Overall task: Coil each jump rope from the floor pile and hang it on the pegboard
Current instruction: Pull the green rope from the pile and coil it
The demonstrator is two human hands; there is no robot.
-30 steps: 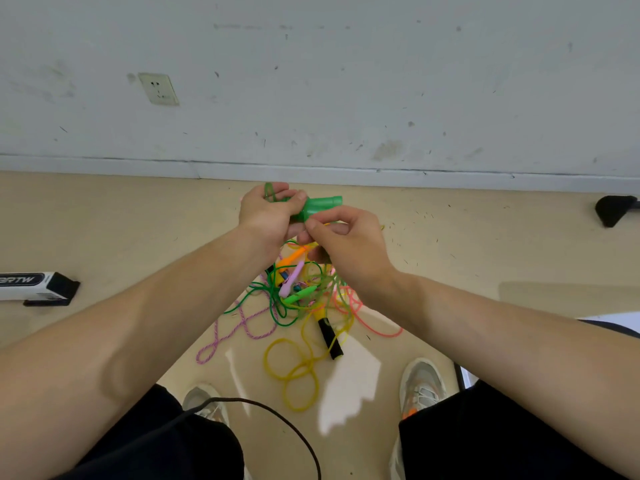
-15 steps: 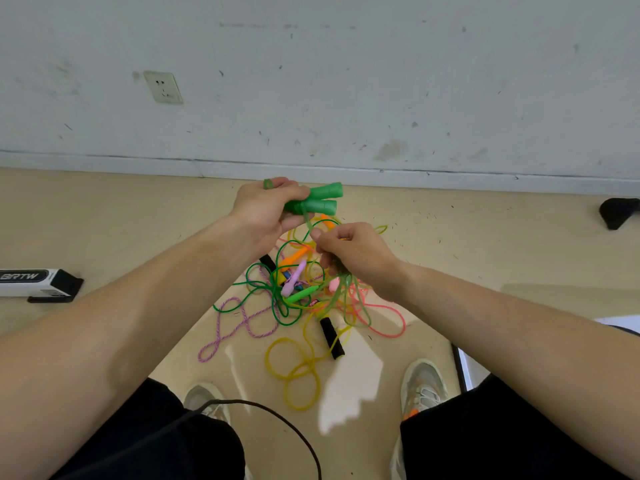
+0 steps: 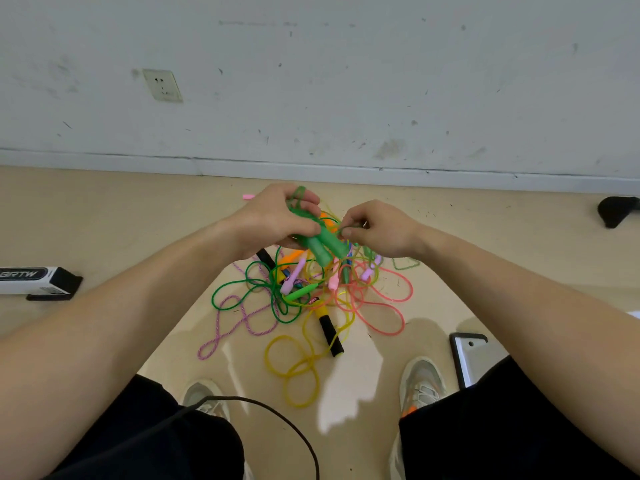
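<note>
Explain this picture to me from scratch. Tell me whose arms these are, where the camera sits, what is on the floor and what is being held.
There is no machine here: a person works with bare hands. The one picture comes from a camera worn on the head, looking forward and down, so both forearms reach in from the bottom corners. The left hand grips a pair of translucent green plastic jump-rope handles together with loops of their thin green cord. The right hand pinches a strand of that cord between thumb and finger. Below the hands, on the beige floor, lies a tangled pile of coloured jump ropes: yellow, pink, dark green and purple braided. A white box sits at the left edge. No pegboard is in view.
</note>
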